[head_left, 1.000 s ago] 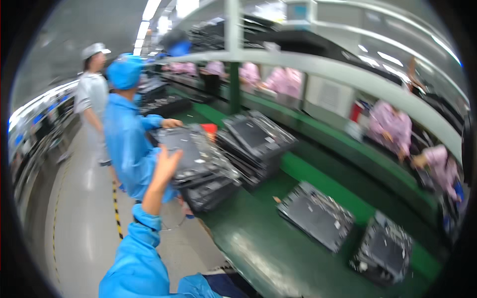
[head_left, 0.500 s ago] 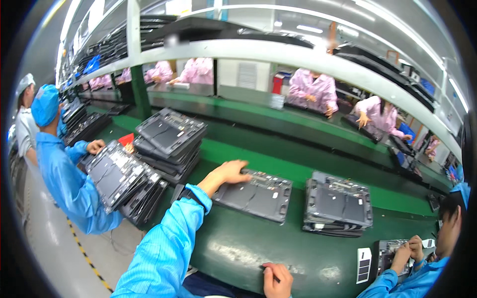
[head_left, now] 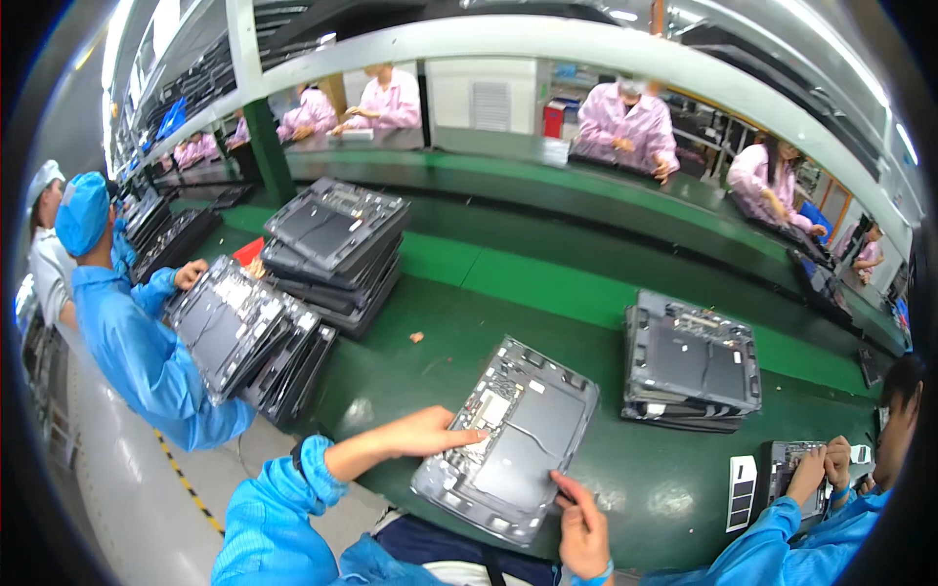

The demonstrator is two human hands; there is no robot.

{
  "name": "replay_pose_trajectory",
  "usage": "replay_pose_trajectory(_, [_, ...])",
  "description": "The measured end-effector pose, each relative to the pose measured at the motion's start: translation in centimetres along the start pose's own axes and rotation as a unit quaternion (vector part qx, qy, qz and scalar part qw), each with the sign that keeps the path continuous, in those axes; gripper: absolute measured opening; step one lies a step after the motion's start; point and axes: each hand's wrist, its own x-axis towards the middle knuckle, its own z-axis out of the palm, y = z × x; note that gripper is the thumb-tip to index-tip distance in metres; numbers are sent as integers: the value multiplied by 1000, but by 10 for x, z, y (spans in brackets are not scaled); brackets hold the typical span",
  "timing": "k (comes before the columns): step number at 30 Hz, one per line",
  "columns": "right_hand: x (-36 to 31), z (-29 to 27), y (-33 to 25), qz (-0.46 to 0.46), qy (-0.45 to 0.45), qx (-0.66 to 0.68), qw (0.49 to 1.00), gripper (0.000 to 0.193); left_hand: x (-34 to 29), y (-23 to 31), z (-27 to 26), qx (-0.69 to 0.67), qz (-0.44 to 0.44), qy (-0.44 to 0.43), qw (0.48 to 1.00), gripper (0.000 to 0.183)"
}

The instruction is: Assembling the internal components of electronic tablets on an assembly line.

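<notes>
Now drawn toward six o'clock, the laptop chassis is gripped by the left hand and touched by the half-open right hand, allowing two-handed control.

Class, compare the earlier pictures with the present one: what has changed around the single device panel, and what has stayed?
The device panel has come nearer the wearer and turned anticlockwise, its circuit strip now on the left. The left hand, earlier by the co-worker's stack, now holds its left side; the right hand has moved from the bench to its right edge. The right-hand stack stayed put.
</notes>
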Motion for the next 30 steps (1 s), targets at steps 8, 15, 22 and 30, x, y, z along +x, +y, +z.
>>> replay_pose_trajectory(8, [22,-30,-11,-100,57,9,993,61,-121,-18,153,-370,68,2,927,47])
replay_pose_trajectory(15, [25,-49,-31,-10,236,7,972,38,-59,-17,230,-523,30,-189,831,48])
replay_pose_trajectory(22, [14,-49,-39,-11,234,19,972,23,-59,23,201,-366,55,-366,854,50])
replay_pose_trajectory(30, [-4,-26,-31,71,132,32,988,16,-57,12,52,278,406,154,857,25])
